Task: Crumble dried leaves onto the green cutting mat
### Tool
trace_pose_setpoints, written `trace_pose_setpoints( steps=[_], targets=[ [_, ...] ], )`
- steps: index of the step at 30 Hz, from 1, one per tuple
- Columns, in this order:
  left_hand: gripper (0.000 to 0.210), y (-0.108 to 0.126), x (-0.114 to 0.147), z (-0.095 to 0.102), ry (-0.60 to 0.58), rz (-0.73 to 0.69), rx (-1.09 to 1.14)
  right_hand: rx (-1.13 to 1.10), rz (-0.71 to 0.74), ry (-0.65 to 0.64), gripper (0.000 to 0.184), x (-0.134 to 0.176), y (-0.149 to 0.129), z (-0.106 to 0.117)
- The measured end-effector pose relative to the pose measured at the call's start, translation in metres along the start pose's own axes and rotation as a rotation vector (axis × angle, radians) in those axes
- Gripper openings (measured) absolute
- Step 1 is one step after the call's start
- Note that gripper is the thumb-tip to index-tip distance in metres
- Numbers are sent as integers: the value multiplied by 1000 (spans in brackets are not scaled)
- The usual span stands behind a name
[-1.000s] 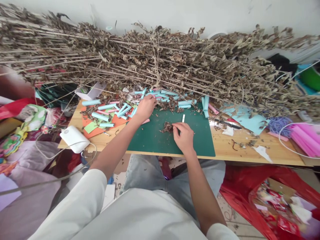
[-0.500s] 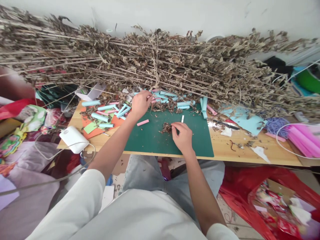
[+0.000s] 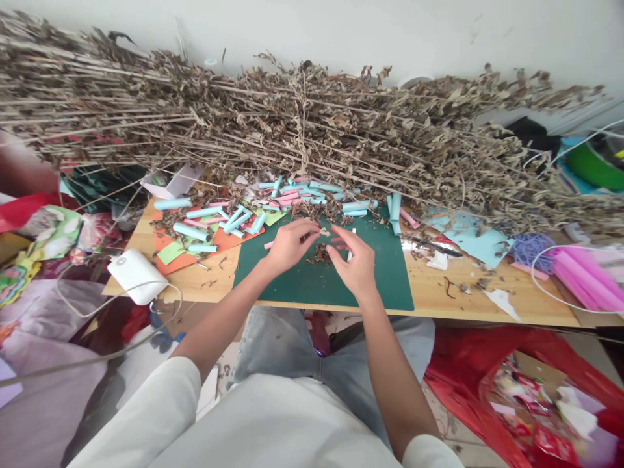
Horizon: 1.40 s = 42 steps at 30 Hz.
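My left hand (image 3: 294, 247) hovers over the green cutting mat (image 3: 292, 286), its thumb and fingers closed in a pinch. A pale scrap of dried leaf (image 3: 324, 231) shows at those fingertips. Facing it from the right, my right hand (image 3: 357, 261) has its thumb and fingers apart, with nothing visible between them. Under and between the hands lies a small heap of crumbled dried leaves (image 3: 320, 254). The left hand partly covers a pink paper roll (image 3: 268, 245). Behind the right fingers, a small white piece (image 3: 353, 233) is partly hidden.
Dried leafy stalks (image 3: 302, 123) span the back of the wooden table (image 3: 439, 302). Several blue paper rolls (image 3: 190, 230) and pink ones lie along the mat's far side. A white power bank (image 3: 137, 275) with a cable sits left; purple string (image 3: 531, 252) lies right, above a red bag (image 3: 458, 364).
My left hand has come from the paper rolls at the back toward me and right, near the leaf heap. My right hand's fingers have spread from a pinch at the heap.
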State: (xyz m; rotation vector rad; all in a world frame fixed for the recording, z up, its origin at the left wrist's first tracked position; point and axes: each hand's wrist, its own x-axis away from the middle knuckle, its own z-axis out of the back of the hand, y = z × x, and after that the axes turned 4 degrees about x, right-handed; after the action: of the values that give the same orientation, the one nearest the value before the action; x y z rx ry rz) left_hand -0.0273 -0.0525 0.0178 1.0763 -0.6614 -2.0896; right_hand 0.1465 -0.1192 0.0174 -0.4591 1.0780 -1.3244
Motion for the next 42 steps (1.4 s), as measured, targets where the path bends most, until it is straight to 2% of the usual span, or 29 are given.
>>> trace_pose_setpoints(
  steps=[6, 13, 17, 20, 24, 29, 31, 34, 40, 42],
  targets=[
    [17, 5, 16, -5, -87, -38, 56, -105, -7, -46, 29, 1, -1, 0],
    [18, 2, 20, 6, -238, -56, 61, -73, 57, -150, 26, 5, -3, 0],
    [17, 3, 22, 8, -242, -20, 98, -88, 44, -107, 19, 7, -3, -3],
    [16, 6, 26, 5, -210, 100, 207, -104, 24, -78, 17, 9, -5, -6],
    [27, 9, 34, -3, -112, 324, 521, -225, -40, -59, 19, 13, -5, -11],
    [34, 12, 42, -13, 25, 469, 708, -341, -166, -28, 26, 16, 0, -20],
    [33, 13, 43, -15, 81, 515, 719, -353, -187, -13, 28, 16, 1, -22],
    [32, 15, 42, -18, 154, 552, 755, -373, -132, 13, 22, 15, 1, -22],
    [30, 18, 39, -23, 253, 628, 845, -413, -122, 0, 27, 17, -1, -16],
    [29, 18, 40, -23, 265, 635, 880, -366, -106, 2, 22, 18, 0, -16]
  ],
)
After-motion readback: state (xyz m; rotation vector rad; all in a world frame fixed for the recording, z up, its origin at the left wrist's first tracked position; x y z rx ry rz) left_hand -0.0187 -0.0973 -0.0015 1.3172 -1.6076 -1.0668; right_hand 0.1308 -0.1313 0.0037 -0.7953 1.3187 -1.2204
